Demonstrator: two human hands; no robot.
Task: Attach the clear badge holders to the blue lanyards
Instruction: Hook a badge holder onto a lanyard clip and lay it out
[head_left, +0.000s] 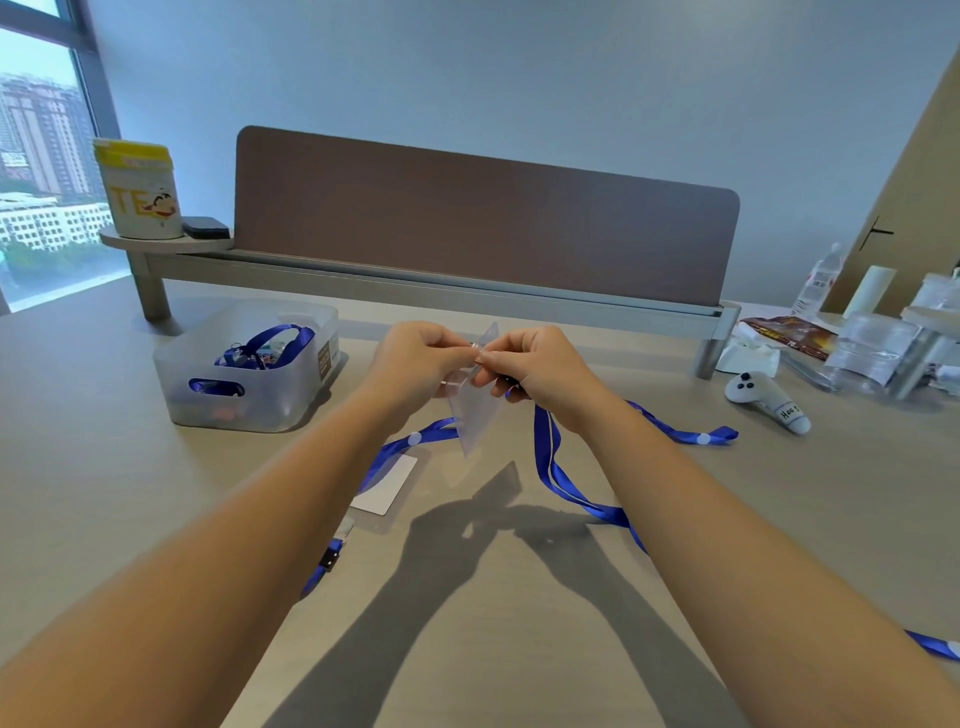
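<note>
Both hands are raised above the table's middle. My left hand (415, 358) pinches the top of a clear badge holder (475, 410), which hangs tilted between the hands. My right hand (540, 369) pinches the clip end of a blue lanyard (550, 467) right at the holder's top edge; the clip itself is hidden by fingers. The lanyard's ribbon trails down from that hand and across the table to the right. A second blue lanyard (400, 444) lies on the table below, with a badge holder (387, 486) holding a white card beside it.
A translucent bin (249, 395) with more blue lanyards stands at the left. A desk divider (483, 228) runs along the back. At the right lie a white controller (763, 397), plastic bags (878, 353) and a water bottle (821, 280). A tea canister (140, 189) sits on a shelf at back left.
</note>
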